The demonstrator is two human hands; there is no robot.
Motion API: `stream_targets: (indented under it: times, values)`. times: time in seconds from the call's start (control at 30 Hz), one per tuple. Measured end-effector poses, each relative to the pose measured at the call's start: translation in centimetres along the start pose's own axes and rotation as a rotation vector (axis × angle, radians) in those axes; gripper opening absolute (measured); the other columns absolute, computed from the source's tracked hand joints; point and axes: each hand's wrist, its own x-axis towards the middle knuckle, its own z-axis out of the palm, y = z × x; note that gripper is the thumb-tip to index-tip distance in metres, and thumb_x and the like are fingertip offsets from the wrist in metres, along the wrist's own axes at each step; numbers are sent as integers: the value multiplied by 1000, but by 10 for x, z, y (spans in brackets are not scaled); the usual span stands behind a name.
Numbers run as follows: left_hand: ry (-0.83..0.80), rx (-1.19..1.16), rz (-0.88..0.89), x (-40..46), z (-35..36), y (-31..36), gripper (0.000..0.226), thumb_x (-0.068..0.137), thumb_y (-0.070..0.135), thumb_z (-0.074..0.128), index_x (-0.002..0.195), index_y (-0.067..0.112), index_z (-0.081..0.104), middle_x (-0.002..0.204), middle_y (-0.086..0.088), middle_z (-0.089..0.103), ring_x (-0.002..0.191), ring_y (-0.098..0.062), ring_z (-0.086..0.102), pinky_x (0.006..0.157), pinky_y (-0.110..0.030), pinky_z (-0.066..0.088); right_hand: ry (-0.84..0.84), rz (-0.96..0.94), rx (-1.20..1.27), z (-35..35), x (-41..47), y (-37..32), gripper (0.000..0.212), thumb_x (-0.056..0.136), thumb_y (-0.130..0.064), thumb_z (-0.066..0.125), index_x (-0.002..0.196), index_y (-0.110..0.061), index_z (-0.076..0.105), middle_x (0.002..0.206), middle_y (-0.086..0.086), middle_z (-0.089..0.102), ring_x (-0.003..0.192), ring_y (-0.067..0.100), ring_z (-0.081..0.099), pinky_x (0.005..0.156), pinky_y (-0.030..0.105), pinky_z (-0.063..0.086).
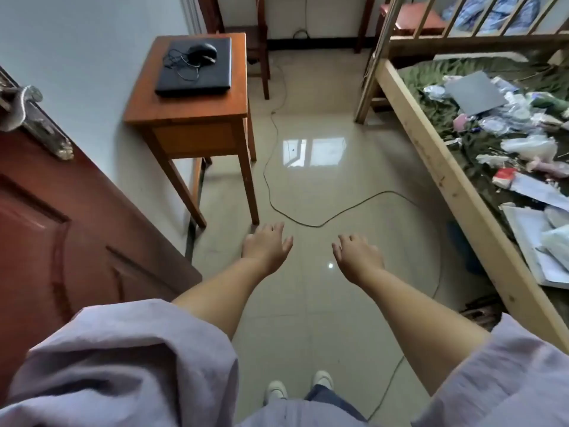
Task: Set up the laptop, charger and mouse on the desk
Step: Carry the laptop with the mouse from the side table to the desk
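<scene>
A closed black laptop (pixel 212 76) lies flat on a small brown wooden desk (pixel 181 110) against the left wall. On the laptop's lid rests a black mouse (pixel 201 52) with its thin cord (pixel 178 64) bunched beside it. No charger is recognisable. My left hand (pixel 265 246) and my right hand (pixel 357 255) are stretched out palm down over the floor, well short of the desk. Both hold nothing, with fingers loosely apart.
An open dark red door (pixel 61 229) with a metal handle stands at the left. A dark cable (pixel 308 221) snakes across the tiled floor. A wooden bed frame (pixel 446 180) on the right holds papers and plastic bags. Wooden chairs (pixel 255 29) stand behind the desk.
</scene>
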Motion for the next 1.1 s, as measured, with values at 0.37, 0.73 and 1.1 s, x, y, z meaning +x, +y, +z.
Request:
stream_targets:
  times: [0.37,0.73,1.1]
  values:
    - [-251,88,76,70,33,20,42,95,43,29,111,12,53,116,-13,61,104,-31,57,76,-39,43,-181,141,91,18,51,45,43,97,-39,21,106,-12,54,106,13,64,91,31,59,70,35,44]
    - [-233,34,9,256,-6,87,42,96,42,31,105,10,56,114,-15,63,103,-33,58,75,-37,44,-196,18,43,-53,243,116,43,97,-43,18,88,-17,51,105,12,65,95,31,61,70,33,41]
    - [-167,-120,-152,439,-60,60,42,96,42,32,101,11,59,103,-11,66,92,-31,61,84,-43,52,-169,-133,-38,-122,472,100,49,98,-44,19,102,-12,56,107,13,64,98,30,60,71,33,38]
